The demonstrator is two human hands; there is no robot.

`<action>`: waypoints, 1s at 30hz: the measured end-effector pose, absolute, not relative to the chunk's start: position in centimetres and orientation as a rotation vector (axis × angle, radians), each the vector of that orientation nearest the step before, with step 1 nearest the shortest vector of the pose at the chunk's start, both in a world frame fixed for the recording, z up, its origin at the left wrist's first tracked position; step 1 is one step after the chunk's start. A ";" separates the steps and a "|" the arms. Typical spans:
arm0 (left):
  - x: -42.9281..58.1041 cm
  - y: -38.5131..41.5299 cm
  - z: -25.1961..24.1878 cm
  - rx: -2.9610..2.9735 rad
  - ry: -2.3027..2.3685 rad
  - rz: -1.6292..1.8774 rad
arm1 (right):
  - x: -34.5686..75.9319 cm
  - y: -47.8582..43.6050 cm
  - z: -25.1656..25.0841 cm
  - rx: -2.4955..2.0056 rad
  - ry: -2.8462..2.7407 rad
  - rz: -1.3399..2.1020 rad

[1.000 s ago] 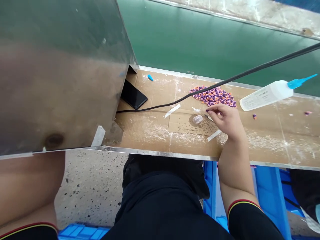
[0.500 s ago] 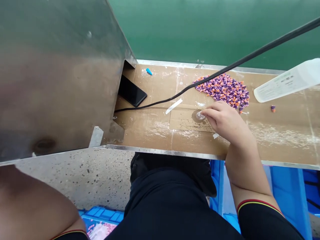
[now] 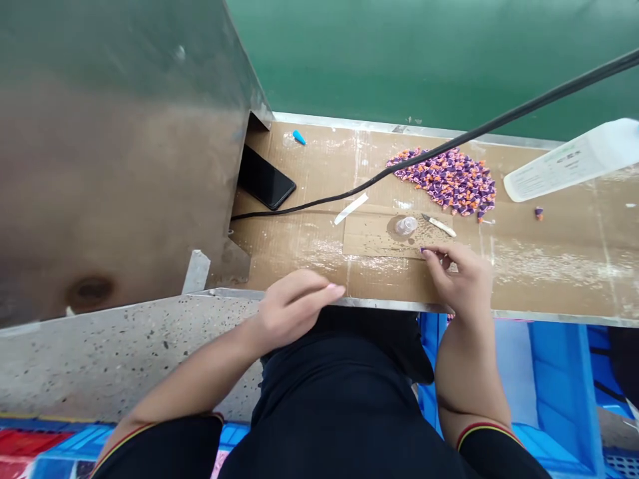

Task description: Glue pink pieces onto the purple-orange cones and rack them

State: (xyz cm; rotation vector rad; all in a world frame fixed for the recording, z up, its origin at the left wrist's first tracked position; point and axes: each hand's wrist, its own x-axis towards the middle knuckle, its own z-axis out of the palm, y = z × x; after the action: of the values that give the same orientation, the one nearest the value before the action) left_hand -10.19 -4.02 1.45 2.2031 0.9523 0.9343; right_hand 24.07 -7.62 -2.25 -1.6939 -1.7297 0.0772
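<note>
My right hand (image 3: 462,276) is closed in a pinch near the front of the bench, with a small purple piece (image 3: 423,250) at its fingertips. Just beyond it, a small clear cup (image 3: 406,226) stands on a cardboard patch in a damp ring. A small knife (image 3: 439,225) with a pale handle lies beside the cup. Over the bench's front edge, my left hand (image 3: 294,307) has its thumb and fingers pressed together; what it holds, if anything, is hidden. Farther back spreads a pile of small purple and orange pieces (image 3: 454,179).
A black cable (image 3: 349,193) crosses the bench. At left, a black phone (image 3: 267,179) lies beside a metal housing (image 3: 124,153). White tape (image 3: 351,208), a blue cap (image 3: 299,137), a leaning white bottle (image 3: 574,159) and a stray purple piece (image 3: 538,213) are on the cardboard. Blue crates (image 3: 559,392) stand below.
My right hand has let go of the clear cup and drawn back toward me, now pinching a purple piece. The knife is uncovered. My left hand has come into view from the left.
</note>
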 end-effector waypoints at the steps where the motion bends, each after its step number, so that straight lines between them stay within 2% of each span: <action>1: -8.6 -2.8 0.2 2.221 0.833 0.984 | 24.0 -8.0 -2.8 -1.716 -1.685 0.071; 4: -3.6 0.3 -1.9 2.130 0.538 1.169 | 23.8 -8.3 -3.9 -1.740 -1.674 0.047; 10: 1.6 2.3 -1.7 1.500 0.561 0.875 | 23.6 -8.0 -3.7 -1.762 -1.706 -0.014; 14: 1.7 2.4 -2.7 1.232 0.645 0.782 | 22.1 -8.4 -2.9 -1.652 -1.420 0.156; 20: 0.8 2.2 -3.2 1.169 0.650 0.780 | 16.9 -7.5 -3.0 -1.328 -1.012 0.356; 30: 0.7 1.7 -2.8 1.098 0.690 0.816 | 14.0 -7.6 -4.0 -1.338 -0.982 0.252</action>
State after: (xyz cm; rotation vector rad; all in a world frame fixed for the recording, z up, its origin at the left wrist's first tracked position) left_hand 0.74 1.70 -2.76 1.0983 0.6904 0.8159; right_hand 14.02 -7.58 -3.96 -1.3385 -0.9823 0.2523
